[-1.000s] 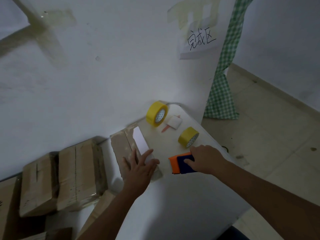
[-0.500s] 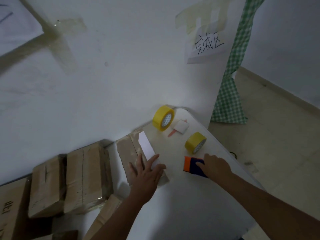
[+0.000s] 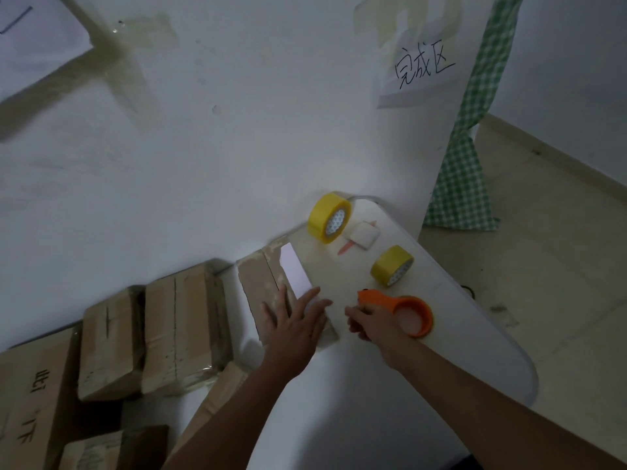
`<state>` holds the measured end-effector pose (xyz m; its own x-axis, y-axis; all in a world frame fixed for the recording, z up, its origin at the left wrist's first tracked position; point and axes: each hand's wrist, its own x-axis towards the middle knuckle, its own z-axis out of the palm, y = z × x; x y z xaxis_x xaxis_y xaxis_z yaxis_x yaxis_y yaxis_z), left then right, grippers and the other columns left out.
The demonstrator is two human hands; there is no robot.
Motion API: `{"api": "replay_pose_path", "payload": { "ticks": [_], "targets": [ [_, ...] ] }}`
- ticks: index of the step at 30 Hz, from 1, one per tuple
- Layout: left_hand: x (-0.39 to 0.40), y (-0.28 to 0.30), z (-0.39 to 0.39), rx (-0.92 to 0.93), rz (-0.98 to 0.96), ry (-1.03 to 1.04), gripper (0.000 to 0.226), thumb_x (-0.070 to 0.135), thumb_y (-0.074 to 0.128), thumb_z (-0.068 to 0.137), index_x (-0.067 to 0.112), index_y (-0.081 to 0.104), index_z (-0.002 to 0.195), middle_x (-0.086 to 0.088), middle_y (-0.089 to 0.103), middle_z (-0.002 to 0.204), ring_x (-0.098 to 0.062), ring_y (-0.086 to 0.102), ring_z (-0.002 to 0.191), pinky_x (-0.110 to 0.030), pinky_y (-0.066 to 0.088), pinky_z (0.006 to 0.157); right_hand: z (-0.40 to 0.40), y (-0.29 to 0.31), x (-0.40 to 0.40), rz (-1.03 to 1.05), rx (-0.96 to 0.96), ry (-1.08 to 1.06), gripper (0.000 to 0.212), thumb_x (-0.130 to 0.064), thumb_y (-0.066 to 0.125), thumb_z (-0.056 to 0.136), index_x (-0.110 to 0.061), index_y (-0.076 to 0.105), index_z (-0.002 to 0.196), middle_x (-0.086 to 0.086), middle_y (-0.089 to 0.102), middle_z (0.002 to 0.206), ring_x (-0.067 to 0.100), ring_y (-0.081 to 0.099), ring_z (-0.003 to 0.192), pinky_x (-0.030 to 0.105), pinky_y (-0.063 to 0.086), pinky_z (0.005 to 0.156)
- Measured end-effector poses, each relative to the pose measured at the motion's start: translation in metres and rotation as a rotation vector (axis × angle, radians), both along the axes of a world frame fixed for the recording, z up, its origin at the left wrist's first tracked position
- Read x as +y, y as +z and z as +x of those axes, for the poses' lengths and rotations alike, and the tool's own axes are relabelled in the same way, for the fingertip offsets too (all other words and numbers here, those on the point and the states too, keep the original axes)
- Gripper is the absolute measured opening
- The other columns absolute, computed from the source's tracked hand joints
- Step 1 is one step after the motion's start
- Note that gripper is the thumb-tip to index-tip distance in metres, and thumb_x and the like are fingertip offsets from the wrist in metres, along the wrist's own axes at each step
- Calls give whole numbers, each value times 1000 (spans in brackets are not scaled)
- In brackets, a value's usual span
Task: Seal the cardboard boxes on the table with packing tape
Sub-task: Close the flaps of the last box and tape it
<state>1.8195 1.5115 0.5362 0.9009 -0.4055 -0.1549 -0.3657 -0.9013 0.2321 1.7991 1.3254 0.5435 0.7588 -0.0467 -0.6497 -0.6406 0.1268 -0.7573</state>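
1. The person's left hand (image 3: 294, 318) is lying flat, fingers straight and spread, pressing on the near end of a cardboard box (image 3: 263, 286) that is resting on the white table (image 3: 475, 361).
2. The right hand (image 3: 368, 322) is sitting just beside the left, fingers curled round the handle of an orange tape dispenser (image 3: 409, 313), whose round ring is lying on the table to the right of the hand.
3. A white label (image 3: 294, 272) is showing on the box top, its near end reaching under the left fingertips.
4. To the left, two more cardboard boxes (image 3: 146, 334) are sitting side by side against the wall, with further cartons nearer the camera at the lower left.
5. Beyond the dispenser, a small yellow tape roll (image 3: 391, 265) is lying on the table.
6. Farther still, a small white pad (image 3: 364, 235) is sitting beside a larger yellow tape roll (image 3: 328, 218) near the wall.
7. On the wall above, a paper sign (image 3: 419, 74) with handwritten characters is hanging, taped up, next to a green checked cloth (image 3: 464, 171).
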Motion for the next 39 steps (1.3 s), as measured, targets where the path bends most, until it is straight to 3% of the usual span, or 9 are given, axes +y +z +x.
{"api": "replay_pose_path", "payload": {
  "ticks": [3, 8, 12, 21, 26, 32, 35, 37, 39],
  "targets": [
    [3, 1, 1, 27, -92, 47, 50, 63, 4, 95, 58, 7, 145, 24, 12, 160, -24, -9, 151, -57, -14, 114, -4, -6, 0, -84, -127, -32, 12, -20, 62, 94, -9, 64, 89, 0, 66, 74, 6, 59, 63, 19, 43, 60],
    [20, -2, 4, 6, -221, 22, 57, 65, -1, 96, 50, 13, 149, 35, -8, 156, -10, -10, 151, -45, -8, 118, -9, -10, 5, -162, -244, -85, 12, -16, 62, 93, -11, 64, 82, 1, 67, 71, 6, 61, 63, 18, 44, 60],
    [30, -13, 2, -52, -66, -124, 61, 68, 16, 98, 47, 2, 154, 23, -7, 162, -22, -9, 152, -54, -1, 119, -11, -18, 3, -163, -285, -109, 10, -12, 64, 91, -6, 65, 83, 1, 66, 67, 6, 61, 60, 18, 48, 62],
    [23, -16, -1, -132, 171, -180, 64, 59, 26, 101, 25, 29, 154, -4, 25, 162, -43, 25, 145, -66, 31, 106, -10, -28, 4, -141, -328, -107, 10, -9, 62, 92, -3, 64, 85, 2, 64, 67, 8, 59, 63, 20, 50, 67],
    [19, -15, -5, -131, 202, -145, 79, 67, 44, 89, 27, 27, 155, -1, 23, 163, -41, 27, 145, -65, 27, 109, -8, -31, 8, -183, -376, -92, 15, -13, 63, 92, -1, 61, 84, -1, 61, 66, 4, 55, 62, 15, 46, 64],
    [20, -13, -4, -119, 179, -136, 71, 69, 29, 96, 30, 26, 155, 2, 21, 163, -37, 22, 148, -63, 26, 111, -1, -40, 15, -284, -474, -42, 13, -14, 61, 93, -16, 58, 81, -8, 59, 70, 3, 55, 66, 17, 44, 64],
    [22, -18, -4, -147, 184, -155, 70, 68, 28, 97, 29, 27, 155, -1, 22, 163, -38, 22, 147, -64, 28, 110, 5, -45, 20, -340, -549, 36, 14, -16, 57, 95, -17, 55, 82, -6, 57, 72, 10, 54, 67, 29, 45, 62],
    [22, -19, -4, -182, 184, -163, 70, 68, 28, 98, 28, 27, 155, -2, 24, 162, -38, 22, 147, -64, 27, 109, 9, -50, 23, -384, -602, 96, 17, -26, 52, 96, -18, 52, 80, -5, 54, 72, 14, 52, 67, 32, 44, 61],
    [21, -19, -4, -216, 178, -168, 69, 67, 27, 98, 28, 26, 155, -3, 25, 162, -38, 21, 148, -63, 26, 109, 13, -54, 29, -431, -650, 152, 23, -37, 43, 94, -20, 49, 80, -8, 52, 73, 11, 50, 68, 28, 41, 60]
  ]
}}
